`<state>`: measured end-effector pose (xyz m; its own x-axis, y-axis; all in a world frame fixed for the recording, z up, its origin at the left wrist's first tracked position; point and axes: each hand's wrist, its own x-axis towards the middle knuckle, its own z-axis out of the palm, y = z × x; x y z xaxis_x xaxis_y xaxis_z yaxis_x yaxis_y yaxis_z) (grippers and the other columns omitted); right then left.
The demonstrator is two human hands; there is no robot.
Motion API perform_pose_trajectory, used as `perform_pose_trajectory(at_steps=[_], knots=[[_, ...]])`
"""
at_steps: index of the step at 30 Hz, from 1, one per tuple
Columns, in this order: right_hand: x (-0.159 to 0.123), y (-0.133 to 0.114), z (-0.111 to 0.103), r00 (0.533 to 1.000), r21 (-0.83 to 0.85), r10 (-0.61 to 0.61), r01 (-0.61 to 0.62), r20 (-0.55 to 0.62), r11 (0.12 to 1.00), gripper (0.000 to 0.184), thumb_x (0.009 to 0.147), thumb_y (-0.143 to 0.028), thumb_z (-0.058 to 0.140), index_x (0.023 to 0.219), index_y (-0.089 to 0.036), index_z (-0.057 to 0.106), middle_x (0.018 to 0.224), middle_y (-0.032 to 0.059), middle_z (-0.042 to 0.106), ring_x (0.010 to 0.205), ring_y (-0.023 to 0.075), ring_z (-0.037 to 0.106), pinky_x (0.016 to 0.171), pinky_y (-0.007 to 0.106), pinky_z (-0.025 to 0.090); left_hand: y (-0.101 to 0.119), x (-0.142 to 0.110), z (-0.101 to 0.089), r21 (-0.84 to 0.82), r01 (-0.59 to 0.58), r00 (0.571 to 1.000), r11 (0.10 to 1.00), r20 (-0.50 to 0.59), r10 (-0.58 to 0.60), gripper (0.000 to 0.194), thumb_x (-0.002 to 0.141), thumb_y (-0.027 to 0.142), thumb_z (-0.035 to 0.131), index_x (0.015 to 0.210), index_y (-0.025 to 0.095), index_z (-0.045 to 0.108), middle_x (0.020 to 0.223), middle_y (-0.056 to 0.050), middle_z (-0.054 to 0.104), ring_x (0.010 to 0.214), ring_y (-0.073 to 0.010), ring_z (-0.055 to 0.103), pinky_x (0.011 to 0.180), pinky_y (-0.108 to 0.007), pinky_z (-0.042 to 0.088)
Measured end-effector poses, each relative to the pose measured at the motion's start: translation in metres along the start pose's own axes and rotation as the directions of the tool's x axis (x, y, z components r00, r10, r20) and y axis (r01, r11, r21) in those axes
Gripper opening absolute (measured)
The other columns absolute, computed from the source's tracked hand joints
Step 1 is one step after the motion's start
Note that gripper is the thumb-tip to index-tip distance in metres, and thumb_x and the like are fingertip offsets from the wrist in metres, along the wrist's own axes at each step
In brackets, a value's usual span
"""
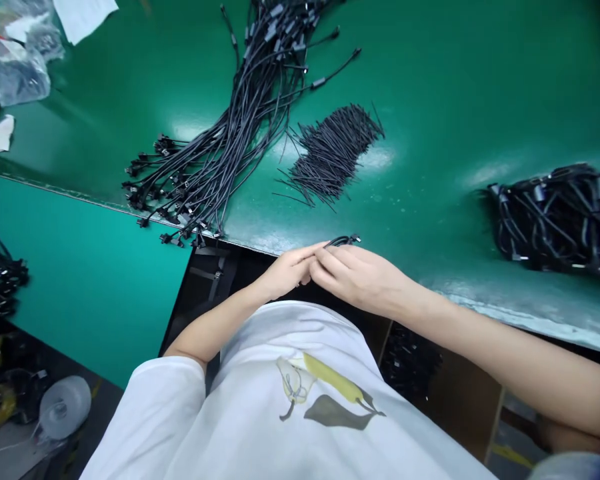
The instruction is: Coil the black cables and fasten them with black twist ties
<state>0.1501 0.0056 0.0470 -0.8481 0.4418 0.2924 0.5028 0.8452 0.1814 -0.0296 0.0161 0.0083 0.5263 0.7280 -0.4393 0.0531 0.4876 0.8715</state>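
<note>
A folded black cable [341,241] with a small plug at its end shows above my fingers, at the table's near edge. My left hand [291,270] is closed round the cable from the left, its fingertips partly covered by the other hand. From the right, my right hand [363,275] pinches the same bundle with bent fingers. Just beyond them lies a pile of short thin black strips [334,152] that look like twist ties. Farther left a large bunch of loose black cables [243,127] stretches across the table, plugs toward me.
Bundled black cables [555,217] sit on the green table [455,87] at right. Plastic bags [23,63] and white paper [84,17] lie at the far left. More cables [0,273] rest on the lower green surface [100,267]; a white spool [65,407] is below.
</note>
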Motion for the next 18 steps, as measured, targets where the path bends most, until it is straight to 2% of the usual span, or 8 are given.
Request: perform_pose_trajectory(at_steps=[2, 4, 6, 9, 13, 18], knots=[[0.0008, -0.0034, -0.0035, 0.999, -0.063, -0.007, 0.009, 0.031, 0.998, 0.029, 0.095, -0.007, 0.040, 0.104, -0.008, 0.067, 0.094, 0.0145, 0.066, 0.088, 0.0233, 0.055, 0.076, 0.037, 0.042, -0.0016, 0.0019, -0.0004, -0.111, 0.028, 0.999, 0.993, 0.035, -0.024, 0.045, 0.087, 0.037, 0.058, 0.123, 0.012, 0.063, 0.055, 0.008, 0.041, 0.049, -0.0066, 0.036, 0.053, -0.022, 0.032], [0.0010, -0.0055, -0.0065, 0.997, -0.162, -0.037, 0.048, 0.074, 0.986, 0.032, 0.092, -0.005, 0.039, 0.105, -0.003, 0.068, 0.094, 0.0170, 0.064, 0.086, 0.0249, 0.053, 0.074, 0.038, 0.042, -0.0018, 0.0043, -0.0004, -0.185, 0.067, 0.996, 0.980, 0.069, -0.055, 0.037, 0.082, 0.040, 0.064, 0.107, 0.012, 0.066, 0.055, 0.009, 0.039, 0.048, -0.0052, 0.032, 0.051, -0.021, 0.032], [0.0005, -0.0063, -0.0082, 0.988, -0.243, -0.085, 0.114, 0.129, 0.963, 0.031, 0.089, -0.003, 0.041, 0.096, -0.003, 0.071, 0.085, 0.0154, 0.061, 0.077, 0.0243, 0.051, 0.068, 0.038, 0.039, -0.0013, 0.0057, 0.0004, -0.213, 0.123, 0.989, 0.969, 0.104, -0.103, 0.031, 0.078, 0.041, 0.069, 0.091, 0.013, 0.064, 0.059, 0.009, 0.041, 0.047, -0.0035, 0.031, 0.050, -0.021, 0.032], [-0.0014, -0.0065, -0.0074, 0.972, -0.284, -0.151, 0.198, 0.180, 0.938, 0.031, 0.085, -0.001, 0.041, 0.079, -0.009, 0.071, 0.071, 0.0103, 0.052, 0.067, 0.0225, 0.047, 0.060, 0.036, 0.033, -0.0005, 0.0050, 0.0031, -0.197, 0.173, 0.980, 0.965, 0.135, -0.148, 0.024, 0.076, 0.036, 0.071, 0.082, 0.015, 0.060, 0.065, 0.007, 0.046, 0.048, -0.0024, 0.031, 0.050, -0.020, 0.033], [-0.0012, -0.0055, -0.0057, 0.967, -0.298, -0.173, 0.223, 0.185, 0.928, 0.033, 0.083, 0.000, 0.039, 0.069, -0.012, 0.066, 0.066, 0.0075, 0.046, 0.061, 0.0212, 0.044, 0.057, 0.036, 0.027, 0.0010, 0.0017, 0.0061, -0.166, 0.171, 0.981, 0.971, 0.121, -0.152, 0.012, 0.082, 0.023, 0.058, 0.086, 0.014, 0.064, 0.061, 0.007, 0.042, 0.048, -0.0038, 0.031, 0.050, -0.019, 0.032], [0.0041, -0.0005, -0.0072, 0.991, -0.284, -0.086, 0.113, 0.106, 0.952, 0.022, 0.085, -0.003, 0.047, 0.071, -0.013, 0.061, 0.068, 0.0052, 0.046, 0.062, 0.0195, 0.044, 0.058, 0.034, 0.026, 0.0026, 0.0005, 0.0042, -0.095, 0.067, 0.997, 0.993, 0.028, -0.065, 0.035, 0.086, 0.022, 0.051, 0.116, 0.013, 0.066, 0.065, 0.006, 0.047, 0.048, -0.0047, 0.035, 0.050, -0.021, 0.032]])
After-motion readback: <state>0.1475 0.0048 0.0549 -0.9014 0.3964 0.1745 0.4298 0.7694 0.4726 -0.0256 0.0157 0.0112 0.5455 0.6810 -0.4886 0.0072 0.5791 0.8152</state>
